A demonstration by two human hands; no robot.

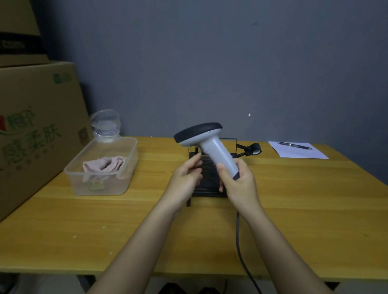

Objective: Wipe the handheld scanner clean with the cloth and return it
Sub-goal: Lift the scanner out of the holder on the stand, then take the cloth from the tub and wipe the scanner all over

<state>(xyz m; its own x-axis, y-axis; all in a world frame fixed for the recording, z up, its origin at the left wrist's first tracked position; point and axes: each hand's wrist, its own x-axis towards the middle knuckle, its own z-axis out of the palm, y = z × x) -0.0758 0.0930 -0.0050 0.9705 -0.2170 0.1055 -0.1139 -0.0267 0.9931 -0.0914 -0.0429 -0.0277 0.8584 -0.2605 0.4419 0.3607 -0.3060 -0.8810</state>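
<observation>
We grip the scanner [208, 147] by its handle in the right hand [239, 180], raised above the black stand [208, 180] to expose its surfaces. The left hand [186, 177] hovers beside it, fingers loose, empty. The cloth [103, 165] lies in the clear tub [103, 174], well left of both hands.

Smooth grey plastic scanner [211, 145], soft pink cloth [103, 165] in clear plastic tub [99, 188], grainy wooden table [102, 222].
</observation>
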